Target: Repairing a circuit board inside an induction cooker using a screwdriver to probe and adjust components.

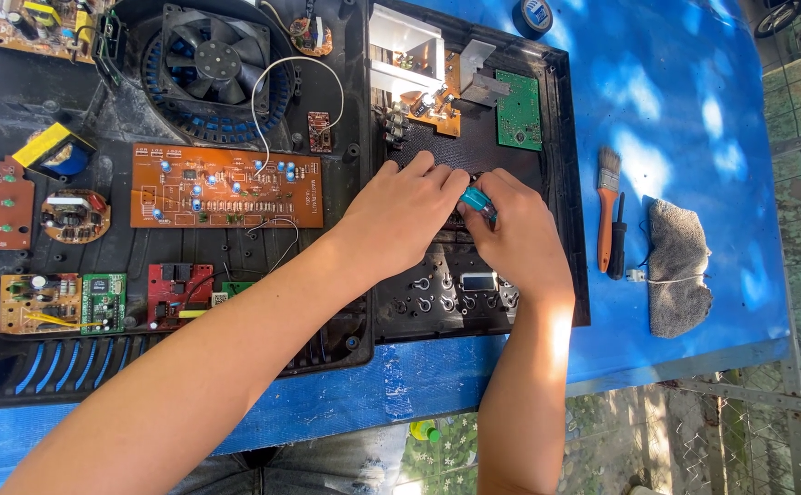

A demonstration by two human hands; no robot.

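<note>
My left hand [400, 215] rests palm down on the black plastic panel [561, 183], fingers curled at its middle. Touching it from the right, my right hand [515, 234] grips a small teal-handled tool [476, 200], its tip hidden between the two hands. Just below the hands the panel shows a row of round button sockets [442, 293] and a small display window [479, 280]. Above the hands lie a green circuit board [519, 110] and an orange board with a metal heat sink [437, 96].
A black housing with a fan [213, 60] and a long orange circuit board [226, 186] fills the left side, with several smaller boards around it. On the blue table [685, 82] to the right lie a paintbrush [608, 202], a black screwdriver [619, 240] and a grey cloth [677, 266].
</note>
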